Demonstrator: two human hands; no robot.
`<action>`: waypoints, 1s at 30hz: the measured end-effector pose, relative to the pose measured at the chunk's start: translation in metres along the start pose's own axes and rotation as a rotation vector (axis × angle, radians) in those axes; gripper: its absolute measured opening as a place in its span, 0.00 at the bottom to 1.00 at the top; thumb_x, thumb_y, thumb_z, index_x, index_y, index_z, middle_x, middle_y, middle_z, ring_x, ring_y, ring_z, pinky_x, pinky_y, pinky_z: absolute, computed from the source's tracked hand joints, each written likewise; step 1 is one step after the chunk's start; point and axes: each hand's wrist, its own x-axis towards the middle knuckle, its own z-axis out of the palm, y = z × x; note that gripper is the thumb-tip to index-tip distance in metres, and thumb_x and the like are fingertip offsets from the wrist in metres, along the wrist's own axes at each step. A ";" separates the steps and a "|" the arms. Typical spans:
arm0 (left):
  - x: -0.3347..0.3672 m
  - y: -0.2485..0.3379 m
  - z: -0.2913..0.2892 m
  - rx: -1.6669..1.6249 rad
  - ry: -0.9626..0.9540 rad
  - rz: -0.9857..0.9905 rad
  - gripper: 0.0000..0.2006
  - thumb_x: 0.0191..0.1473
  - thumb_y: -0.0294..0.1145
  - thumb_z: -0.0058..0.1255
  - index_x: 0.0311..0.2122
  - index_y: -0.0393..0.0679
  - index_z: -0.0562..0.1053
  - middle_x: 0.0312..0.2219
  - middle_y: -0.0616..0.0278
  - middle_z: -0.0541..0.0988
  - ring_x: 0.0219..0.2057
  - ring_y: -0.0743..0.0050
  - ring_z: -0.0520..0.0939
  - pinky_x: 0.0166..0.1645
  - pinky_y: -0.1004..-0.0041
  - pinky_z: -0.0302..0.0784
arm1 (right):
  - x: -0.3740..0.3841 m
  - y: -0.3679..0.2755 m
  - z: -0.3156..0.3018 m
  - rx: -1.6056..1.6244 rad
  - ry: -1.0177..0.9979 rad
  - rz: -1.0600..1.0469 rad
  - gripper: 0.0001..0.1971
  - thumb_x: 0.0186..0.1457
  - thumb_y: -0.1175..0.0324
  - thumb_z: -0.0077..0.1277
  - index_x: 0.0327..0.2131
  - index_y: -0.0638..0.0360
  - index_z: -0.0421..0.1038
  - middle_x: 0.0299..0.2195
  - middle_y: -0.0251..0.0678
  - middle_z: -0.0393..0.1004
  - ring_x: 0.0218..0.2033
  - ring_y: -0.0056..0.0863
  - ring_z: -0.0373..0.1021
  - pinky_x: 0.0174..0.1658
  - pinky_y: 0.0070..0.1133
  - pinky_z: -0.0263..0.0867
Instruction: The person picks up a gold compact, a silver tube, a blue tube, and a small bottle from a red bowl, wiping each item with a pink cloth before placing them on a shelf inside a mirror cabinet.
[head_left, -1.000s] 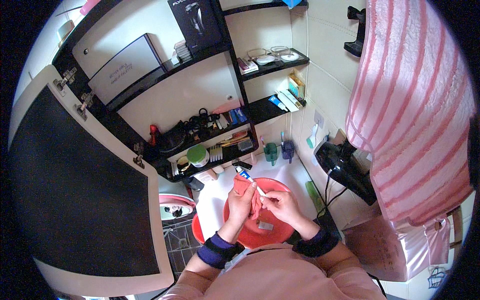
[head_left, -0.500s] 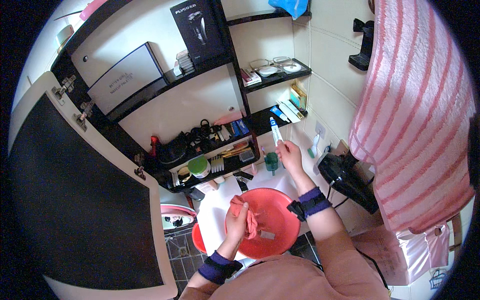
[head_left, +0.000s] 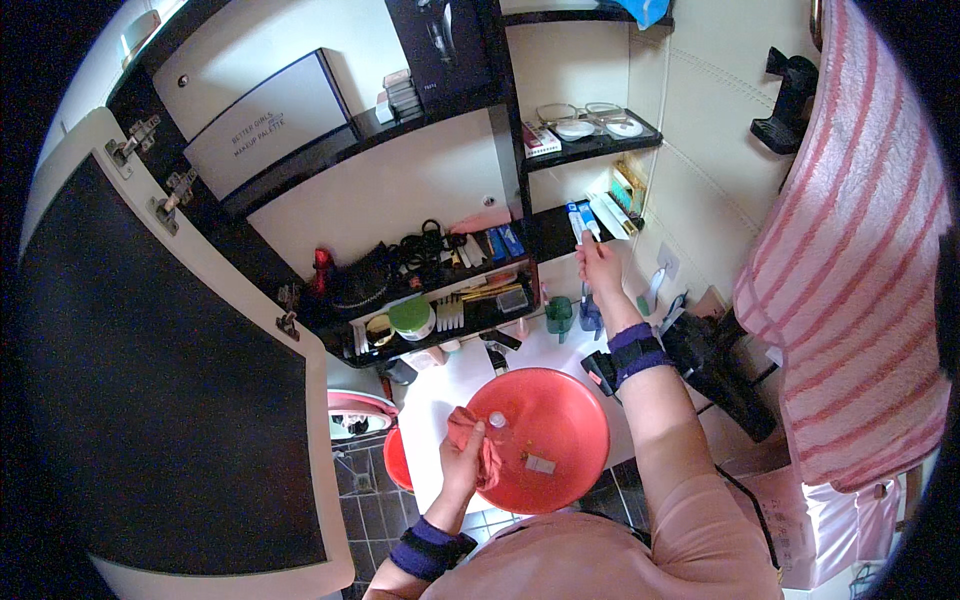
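My right hand (head_left: 599, 266) reaches up to the lower right shelf with its fingers closed on the end of a white-and-blue squeeze tube (head_left: 575, 219). A second blue-and-white tube lies close beside it, and the fingertips partly cover the spot where they meet. A crumpled red cloth (head_left: 487, 468) is gripped in my left hand (head_left: 461, 462) over the left rim of a red plastic basin (head_left: 570, 410). Inside the basin are a small pale rectangular piece (head_left: 540, 464) and a round whitish spot (head_left: 497, 420).
Below the right shelf stand a green cup (head_left: 559, 316) and a blue cup (head_left: 591, 320). A black hair dryer (head_left: 715, 375) hangs at right under a pink striped towel (head_left: 860, 260). An open cabinet door (head_left: 170, 370) fills the left side. A green-lidded jar (head_left: 411, 318) sits on the low shelf.
My right hand has moved up and right with the tube, from above the cups to the shelf. My left hand has shifted slightly left with the cloth. The view has shifted too.
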 end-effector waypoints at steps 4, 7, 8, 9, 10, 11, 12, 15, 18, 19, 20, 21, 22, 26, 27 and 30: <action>0.001 -0.004 -0.003 0.101 0.018 0.037 0.14 0.57 0.37 0.54 0.41 0.37 0.72 0.32 0.66 0.78 0.33 0.82 0.76 0.39 0.79 0.72 | -0.019 0.010 -0.006 0.054 0.008 0.041 0.20 0.60 0.49 0.48 0.31 0.59 0.71 0.21 0.25 0.67 0.17 0.11 0.59 0.18 0.11 0.55; 0.000 -0.011 -0.004 0.009 0.027 0.003 0.13 0.57 0.36 0.54 0.41 0.37 0.72 0.33 0.66 0.78 0.33 0.82 0.76 0.39 0.79 0.72 | -0.045 0.043 -0.021 0.050 -0.058 0.072 0.16 0.61 0.53 0.47 0.33 0.57 0.72 0.22 0.24 0.67 0.19 0.10 0.60 0.20 0.11 0.56; 0.000 -0.013 -0.005 0.021 0.043 -0.046 0.13 0.57 0.36 0.54 0.41 0.37 0.72 0.33 0.66 0.78 0.34 0.82 0.76 0.39 0.79 0.72 | -0.053 0.058 -0.025 0.074 -0.107 0.067 0.14 0.60 0.55 0.48 0.32 0.56 0.72 0.22 0.24 0.68 0.19 0.11 0.60 0.20 0.11 0.56; -0.001 -0.017 -0.005 -0.010 0.036 -0.033 0.12 0.57 0.35 0.54 0.41 0.37 0.73 0.33 0.66 0.78 0.34 0.83 0.76 0.40 0.79 0.72 | -0.064 0.079 -0.028 -0.015 -0.119 0.099 0.14 0.60 0.55 0.50 0.31 0.56 0.73 0.21 0.25 0.69 0.19 0.11 0.61 0.20 0.12 0.57; 0.000 -0.020 -0.005 -0.034 0.042 -0.033 0.11 0.57 0.33 0.54 0.41 0.37 0.73 0.34 0.66 0.79 0.34 0.83 0.77 0.40 0.80 0.72 | -0.075 0.101 -0.031 -0.076 -0.181 0.083 0.13 0.59 0.56 0.51 0.30 0.56 0.73 0.21 0.26 0.71 0.19 0.12 0.62 0.20 0.14 0.58; 0.000 -0.023 -0.005 -0.053 0.039 -0.043 0.11 0.57 0.33 0.54 0.42 0.37 0.73 0.34 0.66 0.79 0.34 0.82 0.77 0.40 0.80 0.73 | -0.085 0.123 -0.032 -0.202 -0.238 0.134 0.13 0.58 0.57 0.52 0.30 0.57 0.73 0.20 0.26 0.72 0.20 0.12 0.64 0.21 0.15 0.60; -0.001 -0.027 -0.006 -0.086 0.035 -0.061 0.11 0.57 0.32 0.53 0.42 0.37 0.73 0.34 0.66 0.79 0.34 0.82 0.77 0.40 0.79 0.73 | -0.099 0.147 -0.034 -0.351 -0.306 0.128 0.12 0.57 0.58 0.53 0.33 0.57 0.74 0.22 0.25 0.72 0.21 0.13 0.65 0.23 0.13 0.60; -0.004 -0.036 -0.009 -0.073 0.026 -0.094 0.11 0.57 0.31 0.53 0.43 0.36 0.73 0.35 0.65 0.79 0.35 0.81 0.78 0.41 0.79 0.73 | -0.146 0.212 -0.040 -0.700 -0.572 0.230 0.10 0.55 0.61 0.55 0.33 0.57 0.76 0.26 0.30 0.76 0.25 0.18 0.71 0.29 0.18 0.67; -0.009 -0.047 -0.015 -0.043 0.055 -0.119 0.12 0.57 0.30 0.53 0.43 0.36 0.73 0.36 0.64 0.79 0.36 0.80 0.77 0.42 0.79 0.73 | -0.188 0.259 -0.050 -0.994 -0.690 0.087 0.07 0.48 0.66 0.57 0.30 0.56 0.75 0.30 0.35 0.78 0.32 0.30 0.75 0.38 0.25 0.70; -0.011 -0.052 -0.017 -0.040 0.076 -0.131 0.12 0.56 0.30 0.53 0.44 0.35 0.73 0.36 0.64 0.79 0.36 0.80 0.77 0.42 0.79 0.73 | -0.198 0.270 -0.049 -0.968 -0.697 0.080 0.09 0.47 0.65 0.58 0.32 0.56 0.74 0.30 0.34 0.78 0.32 0.31 0.75 0.38 0.26 0.70; -0.013 -0.055 -0.020 -0.047 0.096 -0.143 0.12 0.56 0.30 0.53 0.44 0.35 0.72 0.36 0.64 0.79 0.36 0.80 0.77 0.42 0.79 0.73 | -0.206 0.280 -0.047 -1.004 -0.691 0.139 0.10 0.46 0.64 0.59 0.33 0.56 0.74 0.29 0.34 0.78 0.32 0.32 0.76 0.38 0.27 0.70; -0.016 -0.059 -0.024 -0.020 0.121 -0.163 0.12 0.56 0.29 0.54 0.44 0.35 0.72 0.36 0.63 0.78 0.36 0.80 0.77 0.42 0.78 0.73 | -0.207 0.287 -0.045 -1.039 -0.765 0.226 0.18 0.45 0.63 0.61 0.41 0.53 0.70 0.33 0.35 0.78 0.36 0.35 0.75 0.39 0.30 0.70; -0.019 -0.062 -0.027 -0.020 0.129 -0.180 0.12 0.56 0.29 0.54 0.44 0.36 0.72 0.35 0.63 0.78 0.36 0.80 0.77 0.41 0.78 0.74 | -0.210 0.294 -0.041 -1.041 -0.749 0.156 0.21 0.45 0.63 0.61 0.44 0.52 0.68 0.36 0.37 0.77 0.38 0.37 0.74 0.40 0.31 0.70; -0.029 -0.072 -0.036 -0.054 0.174 -0.247 0.12 0.56 0.29 0.53 0.44 0.36 0.71 0.35 0.63 0.79 0.34 0.79 0.78 0.41 0.77 0.74 | -0.215 0.321 -0.014 -1.094 -0.668 0.137 0.32 0.45 0.64 0.61 0.55 0.49 0.59 0.44 0.44 0.72 0.44 0.46 0.70 0.45 0.36 0.68; -0.031 -0.073 -0.039 -0.056 0.177 -0.260 0.12 0.56 0.29 0.53 0.44 0.36 0.71 0.35 0.63 0.79 0.34 0.79 0.78 0.41 0.77 0.74 | -0.216 0.327 -0.008 -1.090 -0.641 0.160 0.34 0.45 0.64 0.60 0.56 0.48 0.57 0.46 0.46 0.71 0.46 0.48 0.69 0.46 0.37 0.67; -0.034 -0.077 -0.042 -0.045 0.234 -0.270 0.12 0.56 0.29 0.53 0.43 0.35 0.71 0.35 0.63 0.79 0.35 0.79 0.78 0.41 0.78 0.74 | -0.214 0.351 0.004 -0.839 -0.583 -0.006 0.34 0.46 0.65 0.59 0.58 0.51 0.56 0.47 0.49 0.69 0.46 0.52 0.68 0.47 0.38 0.67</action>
